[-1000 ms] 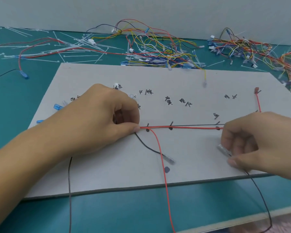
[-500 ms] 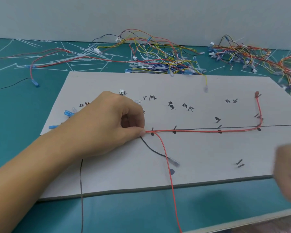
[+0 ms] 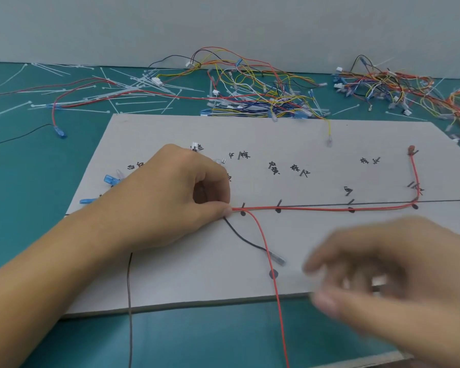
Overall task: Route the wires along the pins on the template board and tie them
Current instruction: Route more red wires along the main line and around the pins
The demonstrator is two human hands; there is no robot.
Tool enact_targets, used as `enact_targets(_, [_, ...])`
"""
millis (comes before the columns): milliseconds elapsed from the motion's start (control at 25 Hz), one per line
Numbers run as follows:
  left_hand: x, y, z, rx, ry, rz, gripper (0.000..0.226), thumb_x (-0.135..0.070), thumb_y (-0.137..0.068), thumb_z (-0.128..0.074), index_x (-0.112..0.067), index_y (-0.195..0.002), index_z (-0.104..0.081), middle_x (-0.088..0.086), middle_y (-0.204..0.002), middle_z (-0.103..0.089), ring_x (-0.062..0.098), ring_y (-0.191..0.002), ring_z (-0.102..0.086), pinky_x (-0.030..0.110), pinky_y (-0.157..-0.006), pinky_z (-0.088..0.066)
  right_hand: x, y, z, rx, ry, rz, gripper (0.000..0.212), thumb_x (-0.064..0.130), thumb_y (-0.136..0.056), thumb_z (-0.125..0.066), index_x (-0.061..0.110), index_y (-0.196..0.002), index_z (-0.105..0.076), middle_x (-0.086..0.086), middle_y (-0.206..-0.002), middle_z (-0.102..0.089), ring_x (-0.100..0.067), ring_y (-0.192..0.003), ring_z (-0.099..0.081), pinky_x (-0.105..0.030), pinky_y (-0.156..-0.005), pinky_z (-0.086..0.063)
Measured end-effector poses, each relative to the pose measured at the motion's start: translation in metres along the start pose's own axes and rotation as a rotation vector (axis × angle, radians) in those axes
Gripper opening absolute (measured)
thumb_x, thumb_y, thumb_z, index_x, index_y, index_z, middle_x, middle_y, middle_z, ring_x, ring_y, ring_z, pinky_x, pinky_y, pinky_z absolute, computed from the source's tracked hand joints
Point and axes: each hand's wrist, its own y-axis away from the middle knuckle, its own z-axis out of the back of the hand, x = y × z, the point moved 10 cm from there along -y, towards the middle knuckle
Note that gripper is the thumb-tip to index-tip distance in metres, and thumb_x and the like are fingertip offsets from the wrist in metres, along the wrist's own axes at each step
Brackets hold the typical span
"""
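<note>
The left hand (image 3: 175, 197) pinches the red wire (image 3: 329, 207) between thumb and curled forefinger, low against the board (image 3: 197, 288). From the pinch the wire runs right past four black dots (image 3: 278, 209), turns up at the last one and ends in one red terminal (image 3: 411, 149), far up and right. One red strand (image 3: 267, 251) drops away just right of the pinch, passes a fifth dot and leaves over the near edge.

Two black wires (image 3: 246, 241) also start at the thumb. One lies thin alongside the red; the other curves down-right to a clear terminal.

The right hand (image 3: 383, 282) hangs well right of and below the pinch, too blurred to tell its hold.

Left of the grip lie two blue terminals (image 3: 109, 179). Far behind it lie two wire bundles (image 3: 263, 94) and many white ties (image 3: 133, 86).
</note>
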Motion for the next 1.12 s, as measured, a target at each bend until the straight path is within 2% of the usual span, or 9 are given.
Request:
enact_targets(40, [-0.001,0.0,0.0,0.002,0.001,0.001,0.011,-0.028,-0.082,-0.083,-0.028,-0.075,-0.074,-0.015,-0.071,-0.069,0.008,-0.068,-0.065,0.022,-0.061,-0.051,0.03,-0.011,-0.018,0.038,-0.105,0.035,0.052,0.08,-0.055,-0.055,0.052,-0.098,-0.063,0.032,-0.077,-0.069,0.007,-0.063,-0.062,-0.016,-0.055,-0.045])
enact_targets(120, [-0.003,0.0,0.0,0.004,-0.011,-0.011,0.011,-0.027,-0.083,-0.082,-0.027,-0.075,-0.074,-0.014,-0.071,-0.069,0.008,-0.069,-0.065,0.022,-0.061,-0.05,0.043,-0.034,-0.004,-0.19,-0.073,0.048,0.05,0.079,-0.062,-0.059,0.043,-0.096,-0.061,0.028,-0.079,-0.07,0.007,-0.077,-0.058,-0.024,-0.064,-0.047])
enact_targets(160, [-0.003,-0.001,0.0,0.005,-0.016,-0.017,0.012,-0.026,-0.083,-0.082,-0.026,-0.075,-0.074,-0.013,-0.071,-0.069,0.009,-0.069,-0.065,0.022,-0.06,-0.05,0.039,-0.045,-0.001,-0.268,-0.046,0.029,0.044,0.074,-0.067,-0.063,0.041,-0.097,-0.059,0.023,-0.08,-0.069,0.004,-0.082,-0.057,-0.027,-0.07,-0.049])
enact_targets(240, [-0.003,0.001,-0.001,0.009,-0.022,-0.024,0.013,-0.025,-0.084,-0.082,-0.026,-0.075,-0.073,-0.012,-0.07,-0.069,0.009,-0.068,-0.064,0.019,-0.059,-0.049,0.039,-0.052,-0.005,-0.276,0.025,0.012,0.029,0.057,-0.077,-0.066,0.039,-0.097,-0.057,0.02,-0.083,-0.067,-0.001,-0.086,-0.056,-0.032,-0.076,-0.052])
enact_targets(400, [-0.004,0.001,0.001,0.004,-0.029,-0.033,0.013,-0.024,-0.084,-0.082,-0.026,-0.075,-0.073,-0.015,-0.069,-0.068,0.007,-0.066,-0.063,0.016,-0.059,-0.048,0.026,-0.053,-0.003,-0.276,0.058,-0.021,0.009,0.031,-0.076,-0.061,0.035,-0.084,-0.063,0.02,-0.079,-0.066,0.001,-0.077,-0.059,-0.026,-0.068,-0.052])
enact_targets(520, [-0.004,0.0,-0.001,0.0,-0.029,-0.045,0.013,-0.025,-0.084,-0.082,-0.027,-0.075,-0.073,-0.014,-0.07,-0.068,0.011,-0.067,-0.064,0.02,-0.058,-0.048,0.009,-0.054,0.006,-0.292,-0.141,-0.056,0.011,0.022,-0.079,-0.065,0.032,-0.078,-0.07,0.028,-0.079,-0.066,0.006,-0.075,-0.061,-0.012,-0.057,-0.045])
enact_targets(680, [-0.002,0.001,0.0,0.0,-0.027,-0.036,0.012,-0.028,-0.083,-0.082,-0.03,-0.075,-0.073,-0.014,-0.072,-0.068,0.012,-0.067,-0.063,0.02,-0.057,-0.048,-0.005,-0.058,0.005,-0.24,-0.297,-0.061,0.015,0.022,-0.088,-0.07,0.033,-0.079,-0.075,0.012,-0.069,-0.067,-0.002,-0.052,-0.057,-0.016,-0.049,-0.04])
enact_targets(800, [-0.001,0.001,-0.001,0.003,-0.015,-0.032,0.012,-0.027,-0.083,-0.083,-0.029,-0.076,-0.073,-0.013,-0.072,-0.069,0.012,-0.067,-0.063,0.023,-0.057,-0.049,-0.022,-0.062,0.009,-0.266,-0.255,-0.097,0.02,0.017,-0.09,-0.07,0.03,-0.077,-0.077,0.02,-0.062,-0.065,0.004,-0.049,-0.054,-0.009,-0.044,-0.034])
enact_targets(1120, [-0.001,0.0,-0.001,0.009,-0.005,-0.04,0.012,-0.026,-0.084,-0.082,-0.028,-0.077,-0.073,-0.013,-0.075,-0.067,0.011,-0.071,-0.064,0.024,-0.06,-0.05,-0.065,-0.059,0.043,-0.424,-0.193,-0.224,0.022,0.014,-0.082,-0.08,0.029,-0.069,-0.071,0.008,-0.063,-0.07,-0.005,-0.055,-0.062,-0.025,-0.056,-0.042])
